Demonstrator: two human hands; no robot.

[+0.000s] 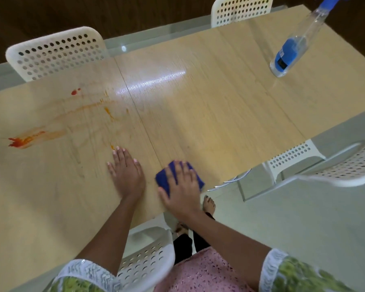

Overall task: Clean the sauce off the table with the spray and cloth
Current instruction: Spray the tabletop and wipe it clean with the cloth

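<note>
Red-orange sauce [21, 141] is smeared across the left part of the light wooden table [209, 106], with a small red blob [74, 92] farther back and thin orange streaks between. A folded blue cloth [169, 178] lies near the table's front edge, and my right hand [181, 186] presses flat on it with fingers spread. My left hand [125, 171] rests flat on the bare table just left of the cloth, fingers straight. A clear spray bottle [293, 47] with a blue label and blue trigger stands at the far right of the table, away from both hands.
White perforated chairs stand around the table: one at the back left [55, 53], one at the back [240, 11], one at the right [325, 163] and one under me [148, 258]. The floor [303, 218] is pale tile, and my foot [209, 204] shows beside the table.
</note>
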